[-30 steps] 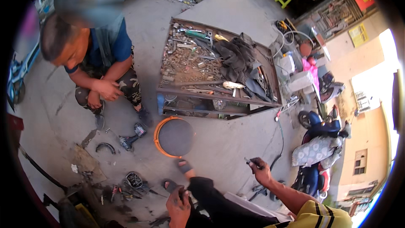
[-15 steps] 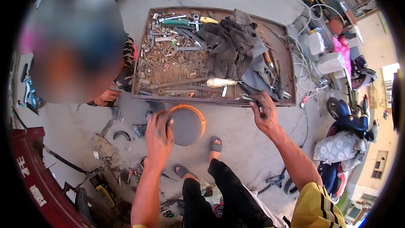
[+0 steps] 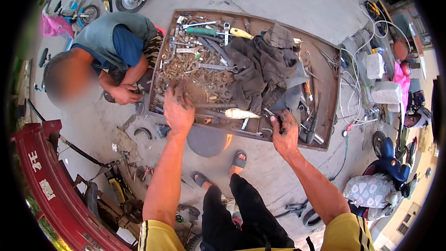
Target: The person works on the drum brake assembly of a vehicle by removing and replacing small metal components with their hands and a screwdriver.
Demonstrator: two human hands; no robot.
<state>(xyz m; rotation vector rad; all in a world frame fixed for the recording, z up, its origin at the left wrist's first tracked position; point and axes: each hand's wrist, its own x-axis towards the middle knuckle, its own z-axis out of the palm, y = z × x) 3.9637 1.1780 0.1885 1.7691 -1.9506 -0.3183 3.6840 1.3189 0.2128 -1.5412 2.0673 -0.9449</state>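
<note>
A shallow brown metal tray point(image 3: 320, 88) full of loose bolts and tools lies in front of me. My left hand point(image 3: 180, 111) reaches over its near left part, fingers stretched out and apart above the bolts and nuts point(image 3: 176, 72). Dark grease covers the fingers. My right hand point(image 3: 284, 131) is at the near right edge, fingers curled. A small silver metal piece shows at its fingertips; its kind is unclear. Between my hands lies a pale-handled tool point(image 3: 241, 113). Behind it are a dark crumpled cloth point(image 3: 262, 62), a green-handled tool point(image 3: 202, 31) and several wrenches point(image 3: 214, 67).
A person point(image 3: 125, 56) crouches at the tray's left side, hands together. A round grey-topped stool point(image 3: 206, 143) with an orange rim stands below the near edge. Red vehicle bodywork point(image 3: 51, 176) is at left. Cables point(image 3: 355, 60), white blocks point(image 3: 387, 93) and a scooter point(image 3: 390, 167) are at right.
My left hand has moved forward from above the stool to over the bolts in the tray. My right hand has come in over the tray's near edge. The view has shifted.
</note>
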